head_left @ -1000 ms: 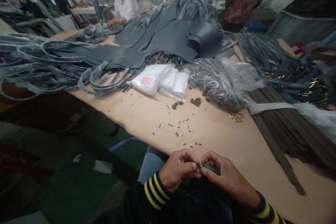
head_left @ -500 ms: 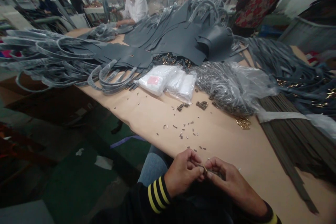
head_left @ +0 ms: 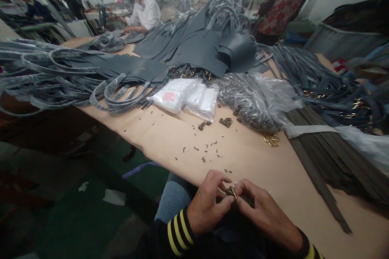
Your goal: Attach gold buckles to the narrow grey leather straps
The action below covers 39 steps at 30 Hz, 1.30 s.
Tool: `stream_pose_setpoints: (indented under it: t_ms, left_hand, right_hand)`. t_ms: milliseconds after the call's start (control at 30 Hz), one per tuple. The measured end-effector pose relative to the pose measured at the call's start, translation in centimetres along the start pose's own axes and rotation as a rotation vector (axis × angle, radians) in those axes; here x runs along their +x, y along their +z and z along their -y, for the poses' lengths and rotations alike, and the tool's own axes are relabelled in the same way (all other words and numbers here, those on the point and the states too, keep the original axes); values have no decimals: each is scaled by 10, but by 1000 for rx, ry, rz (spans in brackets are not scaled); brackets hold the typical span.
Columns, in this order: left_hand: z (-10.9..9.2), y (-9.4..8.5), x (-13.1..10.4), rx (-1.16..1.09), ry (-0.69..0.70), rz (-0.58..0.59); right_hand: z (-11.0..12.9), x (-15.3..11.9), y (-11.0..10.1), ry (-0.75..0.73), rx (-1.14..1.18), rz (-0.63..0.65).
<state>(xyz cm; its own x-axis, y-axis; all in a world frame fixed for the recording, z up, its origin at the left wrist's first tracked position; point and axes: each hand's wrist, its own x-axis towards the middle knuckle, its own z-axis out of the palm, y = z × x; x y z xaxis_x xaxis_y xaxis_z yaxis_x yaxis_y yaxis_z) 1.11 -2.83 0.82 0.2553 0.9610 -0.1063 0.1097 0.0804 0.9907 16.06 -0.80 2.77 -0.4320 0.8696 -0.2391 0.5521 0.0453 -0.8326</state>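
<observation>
My left hand (head_left: 209, 198) and my right hand (head_left: 263, 206) meet over the near table edge, fingertips closed in a pinch. Between them is a small gold-coloured metal piece (head_left: 234, 193) with something dark beside it; the fingers hide most of its shape. Just beyond the hands, several tiny dark and pale bits (head_left: 209, 154) are scattered on the brown paper-like tabletop (head_left: 164, 137). Farther off sit small clusters of dark pieces (head_left: 225, 122) and a little pile of gold-coloured rectangular rings (head_left: 270, 139).
White packets in plastic (head_left: 174, 95) and a clear bag of dark pieces (head_left: 252, 99) stand mid-table. Dark sheets (head_left: 194, 46), plastic-wrapped handles (head_left: 115, 97), straps with gold hardware (head_left: 328, 85) and long brown strips (head_left: 319, 158) surround them. A person in white (head_left: 146, 12) sits across.
The camera view has shifted slightly, moving the scene leftward. Both hands remain together; the gold-coloured piece between the fingertips has turned and shows more plainly.
</observation>
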Motion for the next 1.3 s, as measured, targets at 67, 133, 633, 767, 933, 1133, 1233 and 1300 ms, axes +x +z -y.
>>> stream_pose_setpoints:
  t_ms: [67,133,633,767,933,1133,1233,1300]
  left_hand:
    - [-1,-6,1,-146,-19,148]
    - [0,-12,3,-290,-77,265]
    - [4,-12,11,-820,-351,320]
    - [2,-15,11,-875,-365,337]
    - [6,-13,10,-865,-393,339]
    - [2,-7,14,-566,-269,218]
    - [-3,-8,17,-381,-250,204]
    - [-6,-10,20,-251,-224,185]
  right_hand:
    - [4,-1,-4,-2,38,35]
    - [6,-1,-6,5,47,67]
    - [11,-6,-15,45,26,188]
    - [13,-8,-16,56,-55,145]
    - [16,-8,-14,25,-226,88]
    - [11,-12,-3,-83,-586,-76]
    - [13,-11,0,-182,-732,-169]
    - [15,-6,-1,-206,-776,-195]
